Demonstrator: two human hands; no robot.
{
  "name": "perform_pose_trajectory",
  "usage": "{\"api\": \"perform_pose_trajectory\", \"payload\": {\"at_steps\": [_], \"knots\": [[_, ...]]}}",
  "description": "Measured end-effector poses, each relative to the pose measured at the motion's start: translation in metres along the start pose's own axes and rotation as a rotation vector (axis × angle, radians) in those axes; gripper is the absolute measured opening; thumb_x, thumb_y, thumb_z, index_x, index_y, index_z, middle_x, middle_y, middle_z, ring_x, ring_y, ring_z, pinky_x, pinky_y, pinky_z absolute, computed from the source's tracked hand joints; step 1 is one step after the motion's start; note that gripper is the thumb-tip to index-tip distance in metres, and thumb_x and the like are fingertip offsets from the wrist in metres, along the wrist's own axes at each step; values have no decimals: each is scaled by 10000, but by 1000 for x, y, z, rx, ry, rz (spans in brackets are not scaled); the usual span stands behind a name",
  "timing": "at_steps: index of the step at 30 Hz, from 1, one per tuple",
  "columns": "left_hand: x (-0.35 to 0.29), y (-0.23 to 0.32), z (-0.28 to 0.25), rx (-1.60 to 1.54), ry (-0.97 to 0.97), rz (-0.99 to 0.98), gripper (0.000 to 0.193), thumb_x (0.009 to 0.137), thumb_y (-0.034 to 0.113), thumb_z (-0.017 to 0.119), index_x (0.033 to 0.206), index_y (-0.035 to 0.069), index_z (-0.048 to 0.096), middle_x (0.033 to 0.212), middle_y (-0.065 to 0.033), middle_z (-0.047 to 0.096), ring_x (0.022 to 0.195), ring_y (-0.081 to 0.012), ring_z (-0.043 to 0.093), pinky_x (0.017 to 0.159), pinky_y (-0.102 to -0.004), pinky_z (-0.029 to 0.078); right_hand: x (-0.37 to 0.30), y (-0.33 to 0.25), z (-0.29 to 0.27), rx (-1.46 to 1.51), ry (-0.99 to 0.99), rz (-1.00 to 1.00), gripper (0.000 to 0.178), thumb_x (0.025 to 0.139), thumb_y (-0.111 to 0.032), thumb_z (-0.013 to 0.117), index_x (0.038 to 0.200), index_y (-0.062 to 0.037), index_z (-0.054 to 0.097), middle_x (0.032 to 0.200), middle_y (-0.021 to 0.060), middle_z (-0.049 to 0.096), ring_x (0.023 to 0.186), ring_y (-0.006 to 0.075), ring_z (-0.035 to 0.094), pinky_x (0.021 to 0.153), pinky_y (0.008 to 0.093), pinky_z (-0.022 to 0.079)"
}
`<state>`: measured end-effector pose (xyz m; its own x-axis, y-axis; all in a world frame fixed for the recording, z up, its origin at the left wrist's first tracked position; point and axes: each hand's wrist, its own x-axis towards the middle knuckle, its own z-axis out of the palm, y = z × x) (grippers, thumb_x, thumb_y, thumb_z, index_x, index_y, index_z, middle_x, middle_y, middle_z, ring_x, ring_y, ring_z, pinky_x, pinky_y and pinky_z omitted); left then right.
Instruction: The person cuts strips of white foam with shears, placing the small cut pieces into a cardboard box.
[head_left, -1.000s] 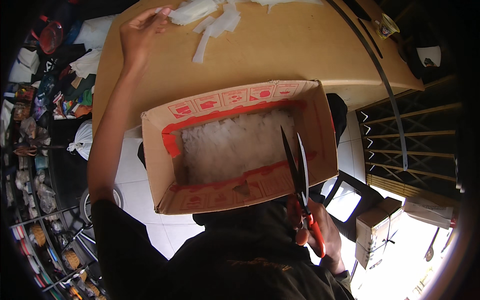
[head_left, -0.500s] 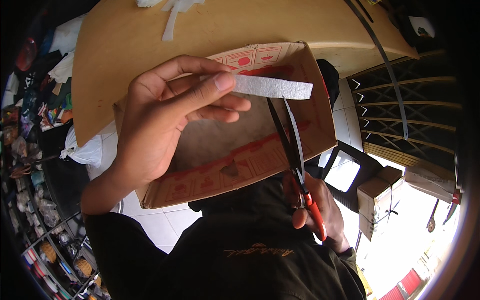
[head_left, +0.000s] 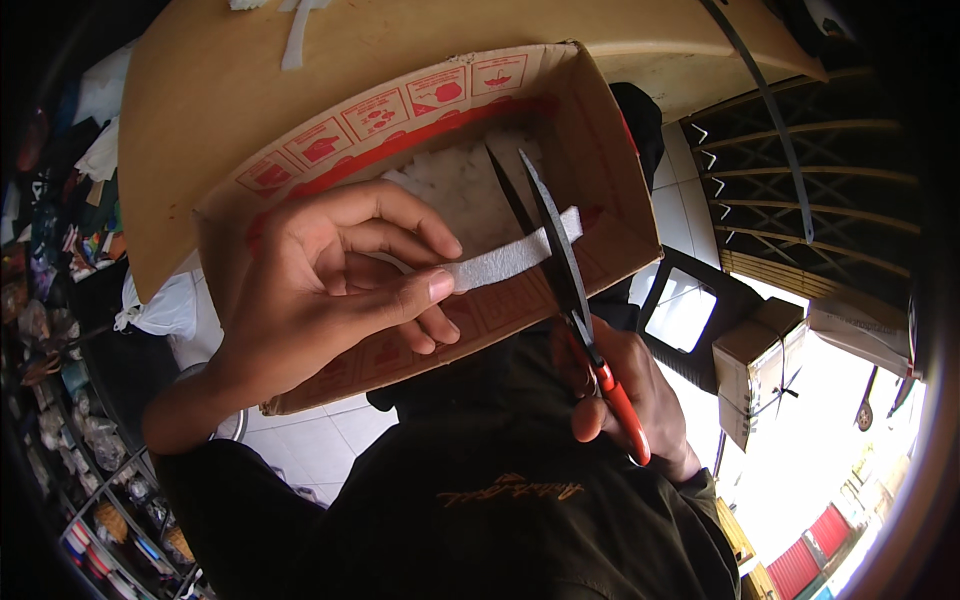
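Note:
My left hand (head_left: 345,275) pinches one end of a narrow white foam strip (head_left: 500,264) between thumb and fingers. The strip's free end lies between the parted blades of the scissors (head_left: 573,285), a short way from its tip. My right hand (head_left: 625,385) grips the red handles, with some fingers hidden behind them. Below both hands is an open cardboard box (head_left: 610,160) with red printing on its inner walls. White cut pieces (head_left: 455,185) cover the box's bottom.
Behind the box stands a tan table (head_left: 200,120) with more white strips (head_left: 296,35) near its far edge. A white plastic bag (head_left: 165,305) hangs at the left beside cluttered shelves. At the right are a tied carton (head_left: 755,370) and a dark slatted rack (head_left: 810,180).
My left hand has brought the strip down and nearer to me, in between the scissor blades. The blades now reach past the strip; before, their tips were just at its lower edge.

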<state>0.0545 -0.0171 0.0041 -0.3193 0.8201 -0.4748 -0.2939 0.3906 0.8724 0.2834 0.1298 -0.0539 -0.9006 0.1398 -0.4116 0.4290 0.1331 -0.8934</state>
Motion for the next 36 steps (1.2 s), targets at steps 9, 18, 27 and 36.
{"api": "perform_pose_trajectory", "payload": {"at_steps": [9,18,27,36], "knots": [[4,2,3,82,-97,-13,191,881,37,626,1007,-94,571,843,-167,657,604,-151,647,504,-217,508,1,-3,0,-7,0,9,832,581,-677,759,942,34,522,546,122,450,519,316,539,530,400,390],[11,3,1,62,-110,-61,155,869,53,656,921,-85,609,741,-133,648,530,-108,595,453,-195,445,0,-8,-3,-68,-20,3,786,595,-633,784,938,28,531,540,111,452,505,303,526,519,389,384],[12,1,-4,72,-146,-128,180,882,102,662,927,-70,637,758,-112,660,554,-87,602,456,-189,446,-4,-14,-4,-63,16,115,727,558,-547,844,903,17,542,545,95,473,496,236,504,500,350,373],[15,2,4,1,24,23,169,870,87,658,909,-65,594,739,-139,642,499,-129,589,418,-209,435,0,4,-2,37,-46,9,1056,371,-930,546,892,-13,479,648,-13,443,548,95,425,506,261,347]]}}
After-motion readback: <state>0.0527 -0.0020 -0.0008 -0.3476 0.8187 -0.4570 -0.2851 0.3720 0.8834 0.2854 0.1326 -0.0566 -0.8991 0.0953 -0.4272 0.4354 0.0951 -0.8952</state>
